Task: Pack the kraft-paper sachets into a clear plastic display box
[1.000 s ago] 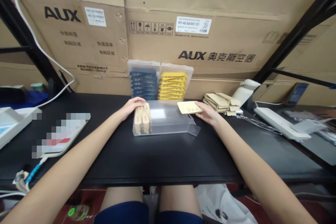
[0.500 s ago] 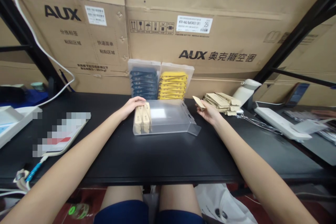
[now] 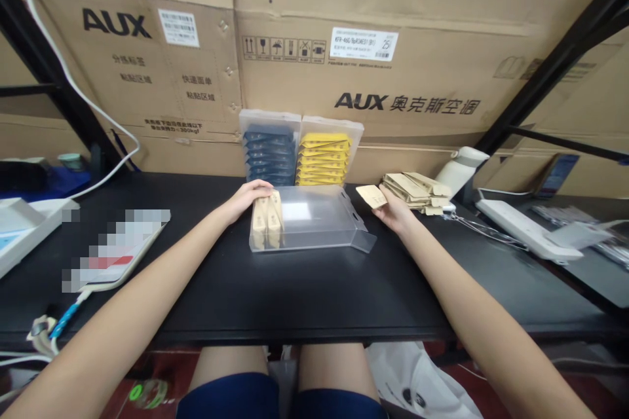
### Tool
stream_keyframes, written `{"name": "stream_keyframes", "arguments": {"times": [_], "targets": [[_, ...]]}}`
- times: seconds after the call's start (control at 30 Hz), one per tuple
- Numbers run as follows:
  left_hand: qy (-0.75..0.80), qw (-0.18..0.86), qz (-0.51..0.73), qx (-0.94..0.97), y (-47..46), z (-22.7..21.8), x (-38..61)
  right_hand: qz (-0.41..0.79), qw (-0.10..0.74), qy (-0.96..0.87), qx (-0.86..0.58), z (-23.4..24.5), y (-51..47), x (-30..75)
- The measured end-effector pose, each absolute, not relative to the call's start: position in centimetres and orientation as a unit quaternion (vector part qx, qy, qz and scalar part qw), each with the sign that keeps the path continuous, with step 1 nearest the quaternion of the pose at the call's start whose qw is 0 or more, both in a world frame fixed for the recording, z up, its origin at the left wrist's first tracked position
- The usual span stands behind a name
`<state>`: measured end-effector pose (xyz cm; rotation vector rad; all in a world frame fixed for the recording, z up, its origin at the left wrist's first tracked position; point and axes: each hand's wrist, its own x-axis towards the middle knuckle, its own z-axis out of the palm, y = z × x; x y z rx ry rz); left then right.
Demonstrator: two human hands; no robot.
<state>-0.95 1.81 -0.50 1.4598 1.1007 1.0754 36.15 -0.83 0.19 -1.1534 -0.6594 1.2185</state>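
Observation:
A clear plastic box [image 3: 319, 226] lies on the black desk, its flap open at the right end. Beige packets [image 3: 268, 219] stand side by side in its left end. My left hand [image 3: 249, 198] grips the box's back left corner, with fingertips bent over the tops of those packets. To the right of the box, my right hand [image 3: 394, 211] pinches a single flat beige packet [image 3: 370, 196], held up off the desk. Just behind that hand lies a pile of similar beige packets [image 3: 417, 191].
Two clear boxes, one of blue packets [image 3: 269, 154] and one of yellow packets [image 3: 323, 158], lean against the cardboard [image 3: 196, 124]. A white bottle [image 3: 462, 170] stands behind the pile. On the left lies a phone [image 3: 118, 252] with a cable; a white device [image 3: 528, 229] is at right.
The packet in my right hand has turned, so its broad face now shows more. My left hand and the clear box have stayed in place.

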Motion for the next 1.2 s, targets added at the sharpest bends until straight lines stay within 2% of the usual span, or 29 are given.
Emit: {"name": "stream_keyframes", "arguments": {"times": [1.2], "targets": [[0.451,0.487,0.445,0.601,1.75,-0.48,-0.89,0.552,0.588,-0.312,-0.502,-0.24,-0.51,35.78]]}}
